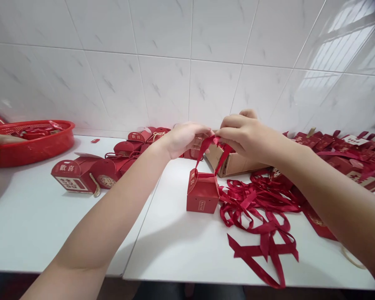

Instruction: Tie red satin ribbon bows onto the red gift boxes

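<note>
A small red gift box (203, 196) with a peaked top stands upright on the white table (171, 250). Two strands of dark red ribbon (224, 159) rise from the top of the box to my hands. My left hand (189, 138) pinches the ribbon from the left, its fingertips partly hidden behind it. From the right, my right hand (245, 132) grips the same ribbon close to the left fingertips. Both hands are above the box, clear of its walls. Right of the box lies a tangled heap of loose red ribbons (262, 196).
Behind my right hand sits an open cardboard box (242, 164). Several red gift boxes (73, 175) stand left, and more with ribbons (340, 154) crowd the right. Another person's hand (6, 139) reaches into a red plastic basket (37, 154) at far left. A tiled wall backs the table.
</note>
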`<action>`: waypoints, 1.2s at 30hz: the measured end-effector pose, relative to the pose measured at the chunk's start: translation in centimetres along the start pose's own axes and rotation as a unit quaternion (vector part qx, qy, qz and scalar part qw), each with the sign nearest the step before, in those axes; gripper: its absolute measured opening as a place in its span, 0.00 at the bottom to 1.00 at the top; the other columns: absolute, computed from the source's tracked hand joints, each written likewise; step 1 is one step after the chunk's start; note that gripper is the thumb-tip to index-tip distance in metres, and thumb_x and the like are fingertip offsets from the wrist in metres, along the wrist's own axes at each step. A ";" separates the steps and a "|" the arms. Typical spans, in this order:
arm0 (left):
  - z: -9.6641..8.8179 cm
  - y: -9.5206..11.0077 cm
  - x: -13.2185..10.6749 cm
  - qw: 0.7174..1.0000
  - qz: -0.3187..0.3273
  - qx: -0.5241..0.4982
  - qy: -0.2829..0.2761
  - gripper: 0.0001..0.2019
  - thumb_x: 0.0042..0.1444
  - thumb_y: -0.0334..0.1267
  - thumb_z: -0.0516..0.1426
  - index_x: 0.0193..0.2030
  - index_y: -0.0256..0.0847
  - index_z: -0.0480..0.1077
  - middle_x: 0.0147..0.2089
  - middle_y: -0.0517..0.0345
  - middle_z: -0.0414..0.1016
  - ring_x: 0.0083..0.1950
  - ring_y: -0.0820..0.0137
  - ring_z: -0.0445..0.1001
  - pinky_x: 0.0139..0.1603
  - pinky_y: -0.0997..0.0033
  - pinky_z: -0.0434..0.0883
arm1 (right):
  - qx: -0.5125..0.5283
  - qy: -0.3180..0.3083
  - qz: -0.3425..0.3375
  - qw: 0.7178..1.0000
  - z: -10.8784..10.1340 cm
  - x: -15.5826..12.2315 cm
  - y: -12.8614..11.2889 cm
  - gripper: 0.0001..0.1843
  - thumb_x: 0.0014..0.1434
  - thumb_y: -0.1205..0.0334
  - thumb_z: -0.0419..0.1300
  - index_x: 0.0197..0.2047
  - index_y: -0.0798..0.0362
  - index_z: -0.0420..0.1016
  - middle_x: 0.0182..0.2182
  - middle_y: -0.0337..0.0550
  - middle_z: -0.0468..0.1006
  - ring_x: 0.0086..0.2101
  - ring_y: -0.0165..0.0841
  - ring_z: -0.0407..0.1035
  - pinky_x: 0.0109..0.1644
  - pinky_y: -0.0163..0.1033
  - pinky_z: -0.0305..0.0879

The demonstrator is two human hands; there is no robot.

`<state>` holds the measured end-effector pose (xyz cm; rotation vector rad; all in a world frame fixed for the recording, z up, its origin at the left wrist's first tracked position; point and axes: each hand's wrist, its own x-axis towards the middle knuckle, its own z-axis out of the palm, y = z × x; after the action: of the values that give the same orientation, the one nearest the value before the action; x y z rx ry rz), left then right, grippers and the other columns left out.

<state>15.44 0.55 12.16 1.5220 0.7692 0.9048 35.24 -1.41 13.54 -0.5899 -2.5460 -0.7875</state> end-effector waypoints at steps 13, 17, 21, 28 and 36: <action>1.2 0.6 -0.7 0.999 -0.020 0.026 -0.007 0.09 0.50 0.20 0.55 0.32 0.37 0.64 0.27 0.62 0.68 0.27 0.78 0.70 0.28 0.74 0.68 | -0.073 0.055 -0.045 0.995 2.2 -0.9 0.6 0.10 0.60 0.76 0.47 0.34 0.54 0.66 0.30 0.42 0.62 0.32 0.33 0.55 0.41 0.39 0.56; 1.0 0.5 -0.7 0.995 0.022 0.089 0.049 0.09 0.49 0.22 0.57 0.36 0.37 0.65 0.32 0.58 0.72 0.29 0.77 0.71 0.27 0.76 0.67 | 0.016 0.083 -0.004 0.996 2.5 -1.0 0.6 0.11 0.63 0.71 0.47 0.35 0.53 0.70 0.32 0.44 0.68 0.34 0.33 0.60 0.43 0.41 0.58; 0.9 0.0 -0.3 0.955 0.183 0.198 0.124 0.09 0.47 0.25 0.59 0.34 0.37 0.65 0.34 0.57 0.74 0.36 0.73 0.74 0.37 0.74 0.71 | 0.259 0.158 0.183 0.935 2.9 -0.6 -0.3 0.12 0.63 0.60 0.53 0.34 0.51 0.75 0.33 0.42 0.75 0.33 0.33 0.67 0.40 0.40 0.61; 0.2 -0.1 -1.2 0.861 0.299 0.360 0.200 0.06 0.50 0.25 0.54 0.35 0.37 0.67 0.35 0.57 0.74 0.35 0.74 0.73 0.39 0.74 0.71 | 0.606 0.270 0.414 0.623 4.5 -1.9 -1.9 0.11 0.55 0.50 0.62 0.30 0.47 0.79 0.31 0.38 0.78 0.36 0.33 0.72 0.45 0.40 0.64; -5.3 -4.0 -4.0 0.868 0.173 0.382 0.266 0.04 0.49 0.36 0.58 0.30 0.37 0.71 0.32 0.54 0.76 0.32 0.70 0.73 0.36 0.69 0.69 | 0.574 0.256 0.541 0.559 6.4 -9.0 -3.2 0.12 0.49 0.49 0.67 0.27 0.49 0.79 0.28 0.40 0.79 0.33 0.35 0.72 0.40 0.39 0.66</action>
<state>8.90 0.24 7.96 2.1812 1.3978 1.4248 39.42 -2.41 2.90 -0.9707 -1.1629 0.9710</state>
